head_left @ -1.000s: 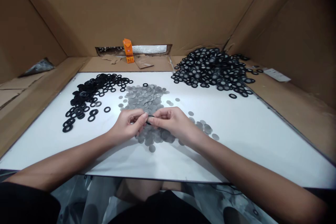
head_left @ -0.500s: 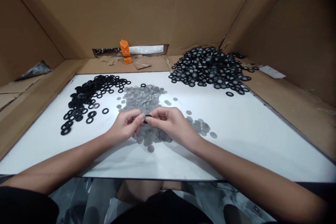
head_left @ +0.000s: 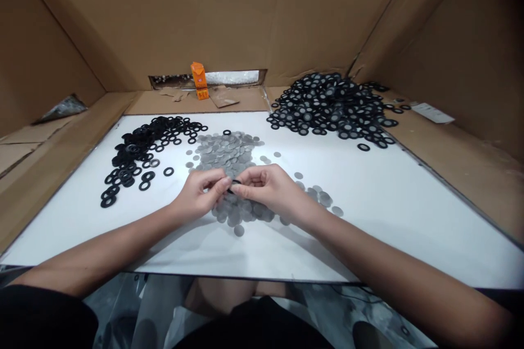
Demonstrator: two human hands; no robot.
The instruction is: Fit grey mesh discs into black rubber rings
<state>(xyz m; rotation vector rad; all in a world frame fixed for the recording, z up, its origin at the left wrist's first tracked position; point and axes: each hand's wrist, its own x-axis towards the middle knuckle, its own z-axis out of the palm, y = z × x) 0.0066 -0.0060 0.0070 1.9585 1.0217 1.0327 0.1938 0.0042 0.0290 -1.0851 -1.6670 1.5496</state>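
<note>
My left hand (head_left: 203, 190) and my right hand (head_left: 262, 188) meet over the middle of the white board, fingertips pinched on one black ring (head_left: 234, 182) between them. Most of that ring is hidden by the fingers, and I cannot tell whether a disc sits in it. Under and behind the hands spreads a pile of thin grey mesh-like discs (head_left: 225, 154). To the left lies a heap of open black rings (head_left: 141, 139). At the back right stands a larger mound of black rings with grey centres (head_left: 331, 103).
Cardboard walls (head_left: 229, 16) enclose the back and sides of the white board (head_left: 393, 218). An orange carton (head_left: 200, 80) stands by a slot in the back wall. A white paper label (head_left: 433, 113) lies on the right cardboard ledge. Loose grey discs (head_left: 323, 198) lie right of my right hand.
Both hands keep their pinch on the black ring at nearly the same spot, with only slight finger movement. The whole view has shifted a little.
</note>
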